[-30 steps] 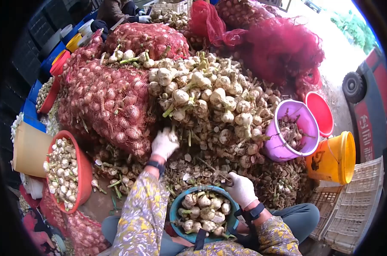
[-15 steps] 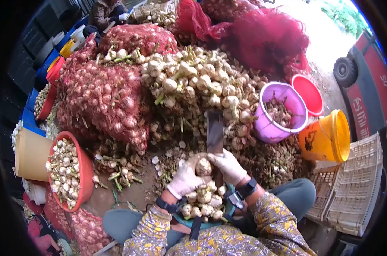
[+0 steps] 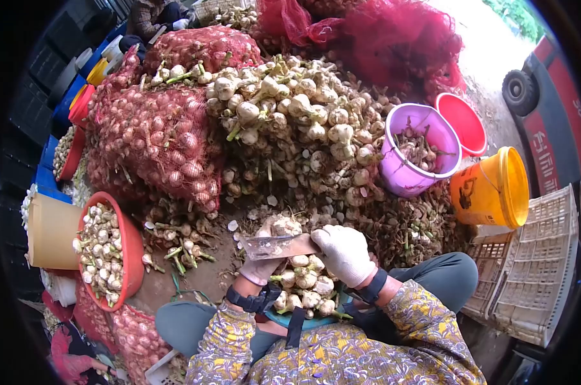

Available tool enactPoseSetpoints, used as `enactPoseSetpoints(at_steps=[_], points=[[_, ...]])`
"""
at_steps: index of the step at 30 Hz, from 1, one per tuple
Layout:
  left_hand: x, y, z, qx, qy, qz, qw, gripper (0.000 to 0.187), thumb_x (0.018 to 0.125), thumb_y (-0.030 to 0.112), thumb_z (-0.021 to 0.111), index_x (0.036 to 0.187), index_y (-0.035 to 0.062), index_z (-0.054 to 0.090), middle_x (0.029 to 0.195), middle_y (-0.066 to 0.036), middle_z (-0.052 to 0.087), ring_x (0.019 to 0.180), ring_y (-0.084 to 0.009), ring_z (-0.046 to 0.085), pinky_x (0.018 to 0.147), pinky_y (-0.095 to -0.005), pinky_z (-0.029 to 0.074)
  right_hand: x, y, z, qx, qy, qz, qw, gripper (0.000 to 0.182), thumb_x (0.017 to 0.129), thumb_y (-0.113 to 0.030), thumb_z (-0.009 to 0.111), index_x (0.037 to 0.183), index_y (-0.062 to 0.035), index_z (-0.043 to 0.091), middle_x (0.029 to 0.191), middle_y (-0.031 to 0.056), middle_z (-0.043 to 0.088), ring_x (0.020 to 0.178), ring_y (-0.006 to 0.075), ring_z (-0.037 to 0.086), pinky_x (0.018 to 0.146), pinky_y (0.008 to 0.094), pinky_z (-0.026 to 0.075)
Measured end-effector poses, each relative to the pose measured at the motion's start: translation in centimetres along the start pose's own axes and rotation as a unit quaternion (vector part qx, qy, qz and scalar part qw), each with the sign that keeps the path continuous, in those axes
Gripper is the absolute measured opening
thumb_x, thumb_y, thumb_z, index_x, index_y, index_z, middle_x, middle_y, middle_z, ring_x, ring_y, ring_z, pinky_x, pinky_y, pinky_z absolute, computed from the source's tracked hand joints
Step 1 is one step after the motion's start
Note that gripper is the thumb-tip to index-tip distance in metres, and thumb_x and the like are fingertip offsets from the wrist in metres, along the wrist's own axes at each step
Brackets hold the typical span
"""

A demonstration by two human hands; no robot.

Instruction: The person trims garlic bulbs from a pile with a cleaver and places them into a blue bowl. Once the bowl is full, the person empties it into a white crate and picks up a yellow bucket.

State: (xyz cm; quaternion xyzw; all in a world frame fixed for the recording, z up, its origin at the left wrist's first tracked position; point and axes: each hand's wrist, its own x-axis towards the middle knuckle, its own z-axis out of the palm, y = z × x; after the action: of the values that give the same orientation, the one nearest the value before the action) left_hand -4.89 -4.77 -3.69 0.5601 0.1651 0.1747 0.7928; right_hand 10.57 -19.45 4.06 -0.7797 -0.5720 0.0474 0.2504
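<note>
My right hand point(image 3: 344, 254), in a pale glove, is closed around the handle of a broad-bladed knife point(image 3: 271, 248). Its blade lies across to the left, in front of my gloved left hand point(image 3: 260, 268). A garlic bulb point(image 3: 286, 226) sits in my left hand just beyond the blade, roots upward, and the blade partly hides the fingers. Below both hands, trimmed garlic bulbs point(image 3: 306, 282) fill a teal basin point(image 3: 310, 322) held between my legs. Ahead rises a large heap of garlic point(image 3: 297, 122) with stems on.
Red mesh sacks of garlic point(image 3: 152, 141) stand left of the heap. A red basin point(image 3: 133, 256) of trimmed bulbs is at my left. To the right are a purple bucket point(image 3: 409, 183), a yellow bucket point(image 3: 479, 192) and plastic crates point(image 3: 528, 269). Another person point(image 3: 151, 19) sits at the far left.
The knife has swung from pointing away from me to lying crosswise leftward over my left hand. My left hand has moved slightly left and the bulb has risen away, its roots now upward.
</note>
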Motion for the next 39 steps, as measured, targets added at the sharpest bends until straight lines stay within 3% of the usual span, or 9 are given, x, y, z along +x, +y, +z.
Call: enactPoseSetpoints(at_steps=[5, 8, 11, 14, 18, 22, 27, 34, 39], points=[[0.9, 8.8, 3.9, 0.048, 0.090, -0.289, 0.952, 0.063, 0.070, 0.007, 0.085, 0.124, 0.0031, 0.052, 0.092, -0.004, 0.067, 0.076, -0.0109, 0.063, 0.066, -0.0280, 0.054, 0.2, 4.1, 3.4, -0.026, 0.004, 0.132, 0.991, 0.004, 0.080, -0.015, 0.062, 0.083, -0.0114, 0.060, 0.072, 0.0103, 0.061, 0.071, 0.0312, 0.064, 0.060, 0.0422, 0.051], [0.3, 9.7, 3.7, 0.258, -0.015, -0.059, 0.964, 0.044, 0.072, 0.013, 0.079, 0.109, 0.0036, 0.058, 0.096, -0.008, 0.067, 0.085, -0.0203, 0.065, 0.077, -0.0344, 0.054, 0.8, 3.9, 2.4, 0.033, -0.001, 0.177, 0.984, 0.010, 0.082, -0.019, 0.066, 0.085, -0.0115, 0.061, 0.074, 0.0127, 0.062, 0.072, 0.0333, 0.064, 0.061, 0.0432, 0.050], [-0.4, 7.6, 3.2, 0.487, -0.187, -0.103, 0.847, 0.024, 0.073, 0.011, 0.067, 0.097, 0.0126, 0.067, 0.103, -0.005, 0.062, 0.096, -0.0296, 0.060, 0.087, -0.0381, 0.049, 1.1, 2.7, 1.4, 0.122, -0.050, 0.024, 0.991, 0.012, 0.081, -0.020, 0.066, 0.086, -0.0119, 0.060, 0.075, 0.0137, 0.063, 0.073, 0.0357, 0.064, 0.064, 0.0437, 0.051], [-2.7, 9.5, 2.0, 0.594, -0.265, 0.171, 0.740, 0.025, 0.070, 0.010, 0.068, 0.093, 0.0181, 0.069, 0.111, 0.003, 0.063, 0.103, -0.0315, 0.056, 0.092, -0.0476, 0.046, -0.1, 6.1, 1.8, 0.012, -0.214, 0.143, 0.966, 0.018, 0.079, -0.020, 0.065, 0.096, -0.0127, 0.065, 0.080, 0.0150, 0.067, 0.079, 0.0364, 0.066, 0.069, 0.0446, 0.053], [-0.4, 10.0, -0.8, 0.437, -0.412, -0.204, 0.773, 0.069, 0.068, 0.025, 0.073, 0.134, 0.0143, 0.055, 0.140, -0.017, 0.051, 0.129, -0.0332, 0.049, 0.108, -0.0387, 0.040, 0.9, 5.1, 1.2, 0.061, -0.115, 0.192, 0.973, 0.024, 0.077, -0.017, 0.068, 0.101, -0.0140, 0.067, 0.080, 0.0151, 0.067, 0.079, 0.0356, 0.067, 0.068, 0.0443, 0.053], [7.3, 2.3, -12.4, 0.565, 0.128, -0.124, 0.805, 0.075, 0.070, 0.029, 0.077, 0.133, 0.0000, 0.048, 0.123, -0.024, 0.060, 0.117, -0.0373, 0.058, 0.100, -0.0396, 0.046, 1.5, 4.9, 2.4, 0.063, -0.099, 0.200, 0.973, 0.023, 0.075, -0.022, 0.073, 0.094, -0.0116, 0.065, 0.077, 0.0149, 0.067, 0.076, 0.0362, 0.066, 0.065, 0.0441, 0.052], [14.6, -7.8, -18.7, 0.509, 0.321, -0.178, 0.779, 0.093, 0.066, 0.026, 0.083, 0.140, -0.0020, 0.034, 0.123, -0.026, 0.060, 0.114, -0.0395, 0.058, 0.098, -0.0396, 0.046, 2.0, 4.9, 4.4, 0.062, -0.136, 0.235, 0.960, 0.026, 0.075, -0.023, 0.075, 0.094, -0.0095, 0.062, 0.076, 0.0147, 0.067, 0.076, 0.0363, 0.066, 0.066, 0.0440, 0.052], [11.4, -4.9, -15.4, 0.177, 0.274, -0.278, 0.903, 0.032, 0.077, 0.002, 0.075, 0.092, 0.0045, 0.048, 0.069, 0.003, 0.050, 0.063, -0.0090, 0.043, 0.063, -0.0267, 0.047, 2.5, 4.9, 5.4, 0.115, -0.127, 0.263, 0.950, 0.029, 0.077, -0.025, 0.075, 0.100, -0.0097, 0.064, 0.079, 0.0141, 0.068, 0.077, 0.0350, 0.067, 0.067, 0.0421, 0.052], [6.8, -1.6, -6.4, 0.330, 0.114, -0.250, 0.903, 0.055, 0.082, 0.053, 0.073, 0.105, 0.0049, 0.060, 0.087, -0.004, 0.069, 0.088, -0.0166, 0.066, 0.080, -0.0341, 0.053, 3.4, 3.9, 7.2, 0.542, -0.047, 0.337, 0.769, 0.030, 0.088, -0.015, 0.072, 0.113, -0.0029, 0.060, 0.099, 0.0039, 0.069, 0.088, 0.0099, 0.064, 0.077, 0.0261, 0.051]])
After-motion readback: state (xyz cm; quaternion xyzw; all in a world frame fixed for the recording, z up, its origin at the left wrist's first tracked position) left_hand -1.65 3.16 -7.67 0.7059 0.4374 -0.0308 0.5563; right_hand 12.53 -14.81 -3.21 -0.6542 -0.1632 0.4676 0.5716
